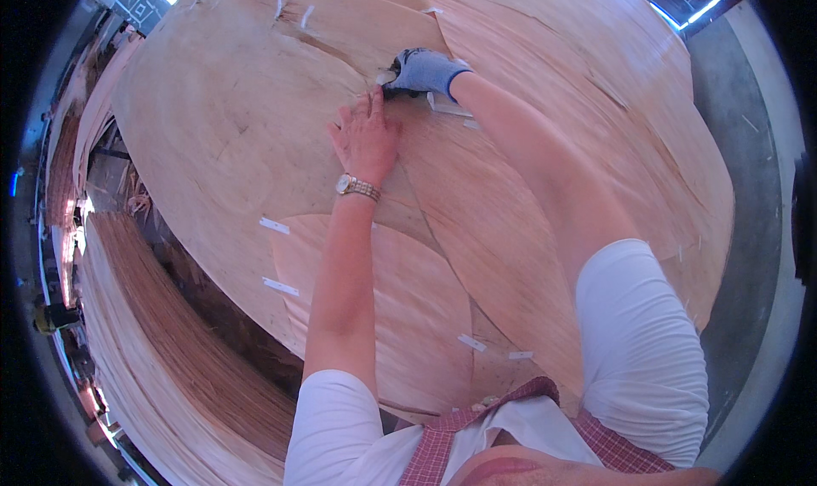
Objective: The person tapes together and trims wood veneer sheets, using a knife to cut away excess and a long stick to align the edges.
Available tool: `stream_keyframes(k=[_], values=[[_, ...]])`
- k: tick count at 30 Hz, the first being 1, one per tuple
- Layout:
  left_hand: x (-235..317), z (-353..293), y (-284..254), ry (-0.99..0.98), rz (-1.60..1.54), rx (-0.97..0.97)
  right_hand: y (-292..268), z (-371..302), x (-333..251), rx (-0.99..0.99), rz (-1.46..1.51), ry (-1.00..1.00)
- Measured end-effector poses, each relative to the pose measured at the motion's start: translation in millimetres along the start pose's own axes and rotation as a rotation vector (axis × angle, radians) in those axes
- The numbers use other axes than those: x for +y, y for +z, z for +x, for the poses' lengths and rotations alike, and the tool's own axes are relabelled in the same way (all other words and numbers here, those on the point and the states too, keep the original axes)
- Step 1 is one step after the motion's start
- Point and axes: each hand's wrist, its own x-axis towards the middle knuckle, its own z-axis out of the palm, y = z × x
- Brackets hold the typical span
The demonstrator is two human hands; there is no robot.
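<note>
Large thin sheets of wood veneer [221, 120] lie in front of me, pale tan and pinkish, with seams and a split in them. My left hand [368, 137], bare and wearing a wristwatch [357, 186], rests flat on the veneer with its fingers stretched forward. Just beyond its fingertips, my right hand [419, 71] is in a grey-blue glove with dark fingers. It is closed at the seam, around a small object with a whitish rounded part [386, 77]. The glove hides most of that object. Under the right wrist lies a white strip [448, 105].
Short white tape pieces [281, 287] dot the veneer, several near me and some at the far side. A loose veneer piece [383, 290] overlaps the sheets close to my body. To the left stands a thick veneer stack [187, 333]. Grey floor [753, 171] runs along the right.
</note>
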Motion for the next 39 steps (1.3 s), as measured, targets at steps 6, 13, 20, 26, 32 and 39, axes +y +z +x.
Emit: stream_keyframes(k=[6,13,20,26,32,39], values=[[5.2,6.9,14.5,-0.007,0.005,-0.093,-19.2,-41.4,4.6,-0.105,-0.058,-0.041],[-6.9,5.3,15.5,-0.041,-0.021,-0.098,-46.2,-142.6,-19.9,-0.255,0.358,-0.079],[-6.1,-77.1,-22.7,-0.057,-0.356,0.312,10.6,-167.9,-26.9,-0.374,0.623,0.071],[23.9,-150.4,-6.9,0.041,-0.059,0.085,47.2,-152.7,-15.5,-0.344,0.697,0.092],[26.9,-147.9,-10.1,0.060,-0.041,0.131,45.2,-155.6,-15.8,-0.330,0.782,0.106],[28.9,-144.6,-17.3,0.164,-0.101,0.098,58.0,-170.6,-19.1,0.150,-0.021,-0.010]])
